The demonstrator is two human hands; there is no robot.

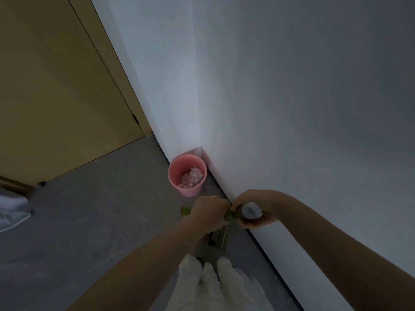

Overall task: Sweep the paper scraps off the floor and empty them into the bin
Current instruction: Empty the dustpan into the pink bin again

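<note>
A white cloth bundle (12, 209) was noted at the far left edge of the view, lying on the grey floor (94, 212). Behind it a tan door (56, 86) was recorded, closed, its bottom edge meeting the floor. A broad stretch of open floor was seen between the door and the hands.

The pink bin (187, 175) was found standing in the corner where the two white walls (292, 97) met, close to both walls; contact could not be judged. Paper scraps (192, 176), pink and white, were seen heaped inside it. A dark skirting line (260, 243) was traced along the foot of the right-hand wall, running toward the viewer.

The left hand (207, 213) was recorded just in front of the bin, fingers curled around a green handle (229, 213); a green end (186, 211) protruded to its left. The right hand (253, 209) was seen just beside it, nearly touching, gripping a handle with a pale grey butt end (252, 210) turned toward the camera. Both hands were held close against the right wall, with little room on that side.

Below the hands a green dustpan (219, 240) was partly seen, low near the floor; its contents could not be made out. White-clad legs (215, 283) were noted at the bottom edge.
</note>
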